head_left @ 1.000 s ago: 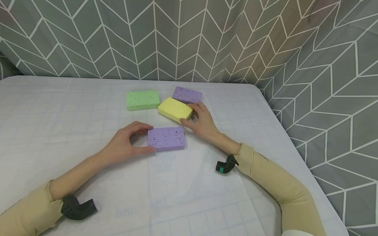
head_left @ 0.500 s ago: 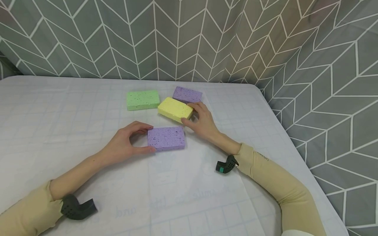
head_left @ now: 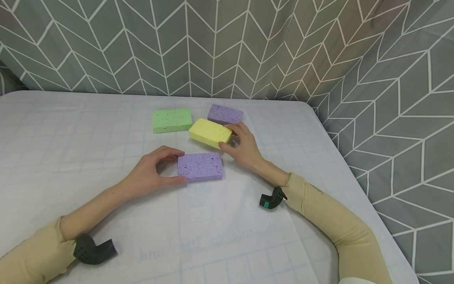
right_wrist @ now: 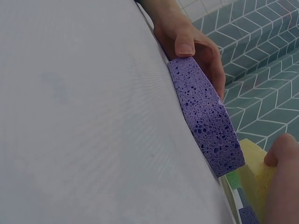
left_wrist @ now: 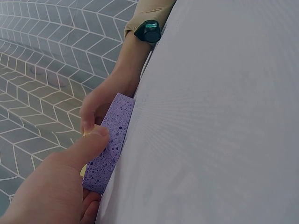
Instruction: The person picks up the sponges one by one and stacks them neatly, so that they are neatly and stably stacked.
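Nearest to us, the left sleeve point(head_left: 35, 250), tan, comes in at the corner, with a dark wrist camera point(head_left: 93, 250) jutting from its cuff. Over on the other side the right sleeve point(head_left: 337, 225) bends up along the table, and it has its own camera point(head_left: 272, 198) at the cuff.

On to the hands! The left hand point(head_left: 150, 173) has the near purple sponge point(head_left: 200, 167) by its left end, thumb at the near corner, fingers at the far one: a grasp, no doubt. That sponge lies broad face up on the white cloth point(head_left: 106, 122), its long side running left to right, and the left wrist view shows the thumb laid right against its pitted side.

A little beyond, the right hand point(head_left: 244, 148) is grasping too, and it's the yellow sponge point(head_left: 209, 133), held by the right end between thumb and fingers. This one sits at a slant, just past the near purple sponge; whether it rests on the cloth or is raised a touch, I can't tell from here.

Further back, the green sponge point(head_left: 172, 120) lies just left of the yellow one, and the far purple sponge point(head_left: 226, 113) lies right behind it, partly hidden. Past the table's far edge hangs the grey curtain point(head_left: 198, 47), all white zigzag lines, wrapping around to the right.
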A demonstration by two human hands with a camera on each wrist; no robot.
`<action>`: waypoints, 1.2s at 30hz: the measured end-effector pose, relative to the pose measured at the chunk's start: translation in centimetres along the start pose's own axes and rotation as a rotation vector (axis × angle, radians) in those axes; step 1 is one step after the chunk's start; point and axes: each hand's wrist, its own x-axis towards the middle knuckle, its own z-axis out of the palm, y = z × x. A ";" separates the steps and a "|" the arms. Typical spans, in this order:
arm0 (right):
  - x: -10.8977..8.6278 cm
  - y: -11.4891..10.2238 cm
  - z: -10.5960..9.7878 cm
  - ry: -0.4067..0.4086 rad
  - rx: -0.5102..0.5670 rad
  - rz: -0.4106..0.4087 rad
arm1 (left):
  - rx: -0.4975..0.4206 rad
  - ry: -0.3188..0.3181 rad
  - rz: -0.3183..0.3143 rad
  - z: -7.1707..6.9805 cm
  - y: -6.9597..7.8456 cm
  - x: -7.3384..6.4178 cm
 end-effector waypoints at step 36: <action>-0.3 0.2 0.1 -0.009 0.043 -0.140 | -0.008 -0.007 -0.012 0.1 0.2 0.1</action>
